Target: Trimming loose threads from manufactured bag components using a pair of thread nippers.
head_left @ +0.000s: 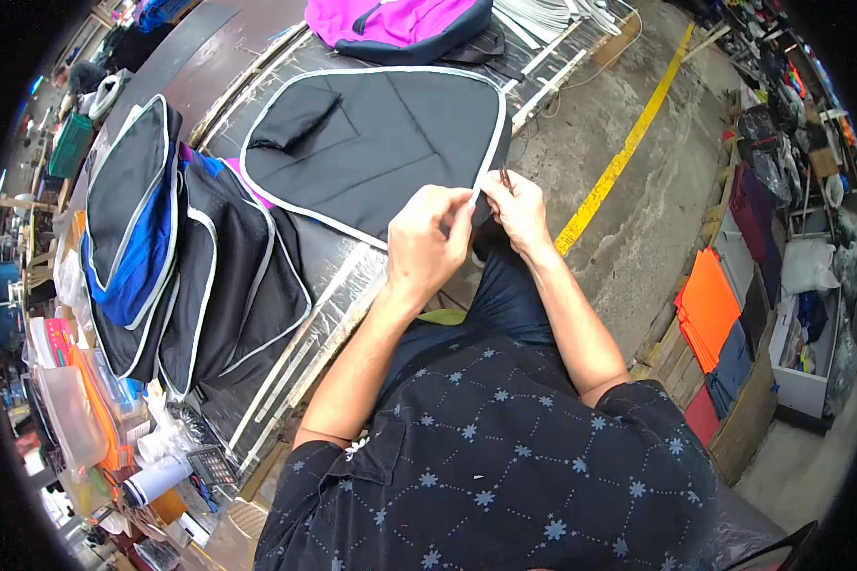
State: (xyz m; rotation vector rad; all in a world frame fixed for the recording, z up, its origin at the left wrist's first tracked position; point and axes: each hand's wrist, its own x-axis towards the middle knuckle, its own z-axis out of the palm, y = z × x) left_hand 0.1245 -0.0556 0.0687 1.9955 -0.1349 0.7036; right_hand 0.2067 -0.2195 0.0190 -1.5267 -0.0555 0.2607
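A black fabric panel with rounded corners and white edge binding lies on the table before me. A loose black flap is folded over its upper left part. My left hand is closed in a pinch on the binding at the panel's near right corner. Right beside it, my right hand is closed, its thumb and finger at the same edge. From its fingers sticks a small dark slim tool, perhaps thread snips; most of it is hidden in the hand.
Black and blue panels with white binding are piled at the left. A purple and black bag lies at the far side. A calculator and clear bags crowd the lower left. Orange sheets lie right, past a yellow floor line.
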